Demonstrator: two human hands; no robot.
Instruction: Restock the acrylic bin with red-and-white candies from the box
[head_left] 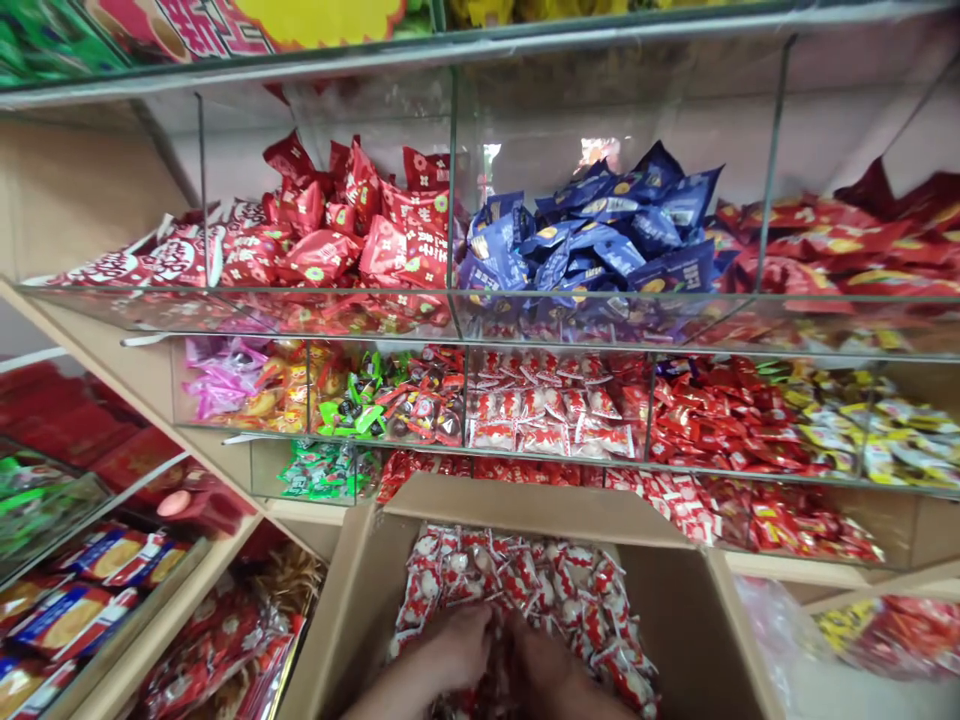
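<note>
Both my hands reach into an open cardboard box (540,508) at the bottom middle of the head view. A heap of small candies (581,570) in clear, red and white wrappers lies inside it. My left hand (459,643) comes in from the lower left and touches the candies. Close beside it, my right hand (546,660) bends down into the same heap. Between the two hands is a blurred, dark reddish patch. The fingers of both are smeared and partly sunk among the wrappers, so their grip does not show.
Clear-walled shelf bins rise behind the box, with red packets (405,245), blue packets (600,235) and red-and-white candies (544,405) in neat rows. Packaged biscuits (75,610) sit on a side shelf at left. A plastic bag (780,630) lies right of the box.
</note>
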